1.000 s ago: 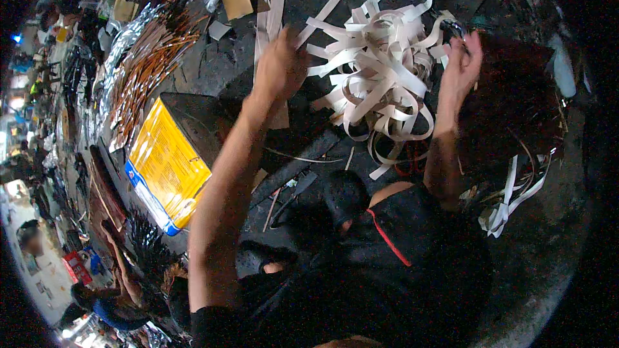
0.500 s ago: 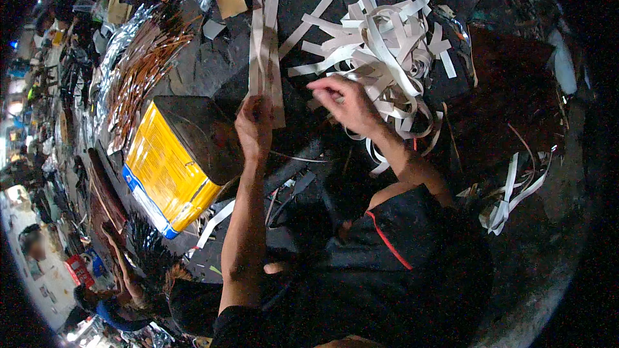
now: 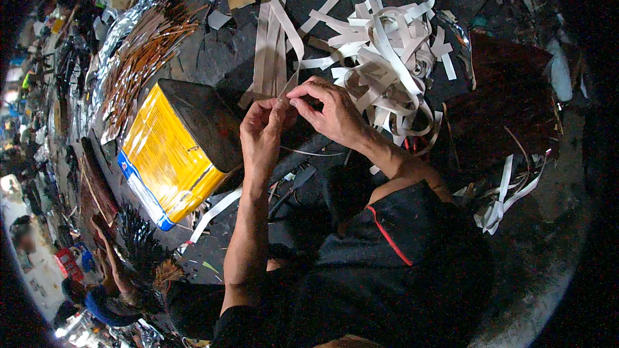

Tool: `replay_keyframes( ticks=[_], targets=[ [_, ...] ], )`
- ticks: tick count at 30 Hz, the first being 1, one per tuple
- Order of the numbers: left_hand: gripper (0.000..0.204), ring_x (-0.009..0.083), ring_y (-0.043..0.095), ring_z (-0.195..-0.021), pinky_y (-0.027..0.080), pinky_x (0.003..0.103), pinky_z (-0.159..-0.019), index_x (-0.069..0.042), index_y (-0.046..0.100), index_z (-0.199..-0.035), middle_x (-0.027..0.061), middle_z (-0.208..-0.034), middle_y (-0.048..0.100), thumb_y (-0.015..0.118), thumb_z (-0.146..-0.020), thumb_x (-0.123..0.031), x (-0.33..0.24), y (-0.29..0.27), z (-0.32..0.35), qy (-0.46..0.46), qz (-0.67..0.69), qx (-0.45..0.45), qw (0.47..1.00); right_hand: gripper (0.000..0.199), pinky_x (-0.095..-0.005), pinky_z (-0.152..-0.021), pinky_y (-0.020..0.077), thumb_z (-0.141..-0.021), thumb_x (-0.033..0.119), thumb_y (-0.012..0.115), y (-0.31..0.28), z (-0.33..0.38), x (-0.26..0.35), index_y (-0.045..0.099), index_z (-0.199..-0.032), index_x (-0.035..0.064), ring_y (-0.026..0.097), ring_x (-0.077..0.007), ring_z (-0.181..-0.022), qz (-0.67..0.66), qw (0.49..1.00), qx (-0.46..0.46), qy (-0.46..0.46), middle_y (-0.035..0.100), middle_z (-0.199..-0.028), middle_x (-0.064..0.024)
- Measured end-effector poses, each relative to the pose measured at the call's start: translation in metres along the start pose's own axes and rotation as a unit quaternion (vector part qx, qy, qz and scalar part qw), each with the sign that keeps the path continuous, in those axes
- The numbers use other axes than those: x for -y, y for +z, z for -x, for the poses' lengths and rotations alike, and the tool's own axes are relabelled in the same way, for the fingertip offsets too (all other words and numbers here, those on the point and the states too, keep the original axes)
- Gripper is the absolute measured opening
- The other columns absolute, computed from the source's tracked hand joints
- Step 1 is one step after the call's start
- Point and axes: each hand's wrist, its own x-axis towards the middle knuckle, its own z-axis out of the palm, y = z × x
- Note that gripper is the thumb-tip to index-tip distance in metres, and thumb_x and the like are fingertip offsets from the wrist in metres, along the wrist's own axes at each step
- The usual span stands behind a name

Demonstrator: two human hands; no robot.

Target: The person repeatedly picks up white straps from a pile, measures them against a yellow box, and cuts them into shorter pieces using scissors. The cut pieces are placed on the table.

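My left hand (image 3: 263,127) is closed, its thumb and fingers pinching a white strip (image 3: 294,40) that bends up and away from them. My right hand (image 3: 330,111) has come against it, and its thumb and fingertips pinch the same strip close to the left fingertips. Just beyond my left hand, several long, flat white strips (image 3: 263,58) lie side by side. A loose tangle of curled white strips (image 3: 401,45) covers the floor beyond my right hand. My fingers hide the strip's near end.
A yellow and blue tin (image 3: 173,154) lies on its side left of my left forearm. Further left is a bundle of thin brown and silvery strips (image 3: 145,58). A brown sheet (image 3: 509,90) and a small knot of white strips (image 3: 500,203) lie at the right. People sit at the lower left.
My right hand has moved left to meet my left hand and now pinches the strip. My left hand has shifted slightly right, and the strip's upper part now bends over.
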Motion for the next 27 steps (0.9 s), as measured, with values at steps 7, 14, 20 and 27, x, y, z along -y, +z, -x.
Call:
replay_keyframes(
  ticks=[7,14,20,27],
  targets=[
    [0.014,0.0110,0.061,-0.078,0.049,0.024,-0.071,0.000,0.062,-0.096,0.0029,-0.087,0.065,0.060,-0.091,-0.013,-0.009,-0.002,0.001,0.045,-0.083,0.048,0.994,0.024,-0.0262,-0.065,0.0484,-0.084,0.022,0.070,-0.010,0.001,0.004,0.063,-0.096,0.0022,0.061,-0.0119,-0.073,-0.090,0.977,0.084,0.176,0.065,-0.083,-0.0049],
    [0.013,0.0136,0.060,-0.068,0.049,0.029,-0.063,-0.001,0.060,-0.084,0.0100,-0.072,0.063,0.069,-0.078,-0.008,-0.041,-0.001,0.003,0.099,-0.266,-0.077,0.956,0.014,-0.0293,-0.060,0.0480,-0.079,0.009,0.067,-0.018,-0.003,-0.003,0.061,-0.091,0.0041,0.060,-0.0137,-0.066,0.046,0.997,-0.034,0.048,0.064,-0.077,-0.0072],
    [0.016,0.0193,0.060,-0.060,0.047,0.032,-0.056,-0.004,0.057,-0.080,0.0105,-0.069,0.062,0.068,-0.079,-0.016,-0.172,-0.124,0.003,0.280,-0.580,-0.163,0.747,0.020,-0.0325,-0.059,0.0478,-0.077,0.016,0.068,-0.095,-0.016,-0.077,0.056,-0.085,0.0022,0.059,-0.0171,-0.062,0.204,0.942,-0.170,0.204,0.061,-0.068,-0.0091],
    [0.022,0.0205,0.058,-0.061,0.047,0.034,-0.057,-0.002,0.058,-0.085,0.0127,-0.070,0.062,0.066,-0.082,-0.023,-0.187,-0.314,0.042,0.140,-0.805,-0.283,0.503,0.024,-0.0467,-0.065,0.0487,-0.077,0.023,0.061,-0.181,0.018,-0.143,0.057,-0.087,0.0014,0.062,-0.0393,-0.071,0.436,0.852,-0.176,0.232,0.064,-0.077,-0.0198]
  ],
)
